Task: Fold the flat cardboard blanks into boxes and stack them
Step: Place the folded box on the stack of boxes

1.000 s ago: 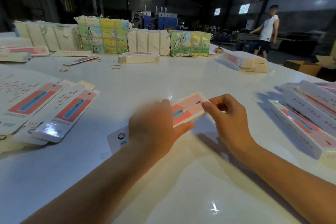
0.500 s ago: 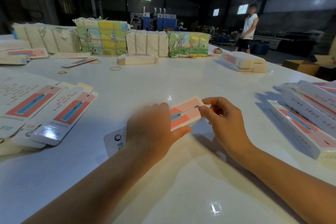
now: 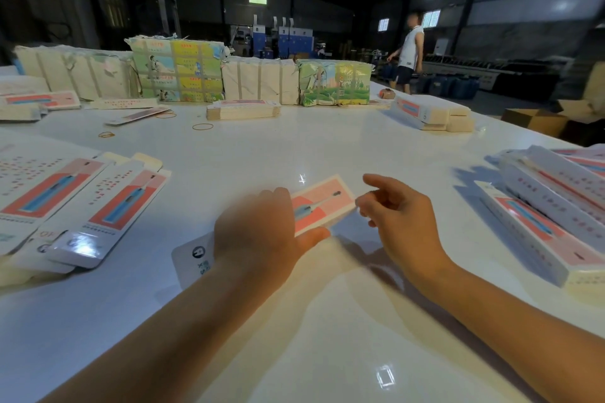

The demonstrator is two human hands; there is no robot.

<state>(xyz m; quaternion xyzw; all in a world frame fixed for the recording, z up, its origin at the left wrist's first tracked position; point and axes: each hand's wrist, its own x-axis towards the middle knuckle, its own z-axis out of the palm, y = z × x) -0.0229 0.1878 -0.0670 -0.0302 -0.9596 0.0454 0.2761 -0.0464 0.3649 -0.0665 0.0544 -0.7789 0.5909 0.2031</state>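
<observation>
One carton lies mid-counter, its long axis running from the near-left toward the far-right edge, printed face up. The left grip curls round its middle, thumb under; the right grip hangs loosely spread just beside its far end. Two flat blanks lie by the left edge.

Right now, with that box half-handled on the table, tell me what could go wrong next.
1. The left hand alone holds the long white-and-pink cardboard box; the right hand sits beside its far end with fingers loose, so the end flap may spring open.
2. The pile of finished white-and-pink boxes on the right lies unevenly, so another box laid there could slide off.
</observation>
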